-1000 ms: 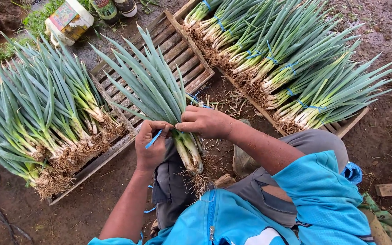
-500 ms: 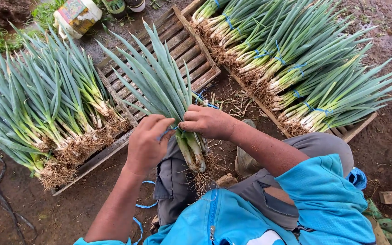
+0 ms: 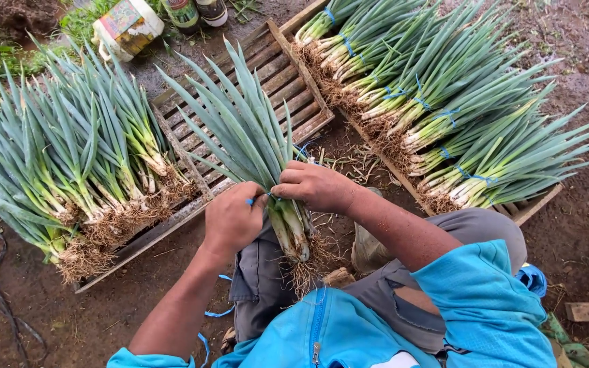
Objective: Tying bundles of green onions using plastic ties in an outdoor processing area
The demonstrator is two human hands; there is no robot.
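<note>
At the lower centre of the frame, one bunch of leeks [image 3: 267, 163] stands on the person's lap, its white stems and hairy roots pointing down and its long blue-green leaves fanning toward the upper centre. The left hand [image 3: 234, 217] is closed around a blue tie [image 3: 249, 202] at the stems; the right hand [image 3: 315, 185] is curled tight around the bunch itself. Beyond lie two wooden slatted pallets [image 3: 288, 75]: the left pile of leeks [image 3: 69, 163] is untied, and the right pile [image 3: 458, 116] is in bundles with blue bands. Three containers [image 3: 131, 26] sit at the upper left.
</note>
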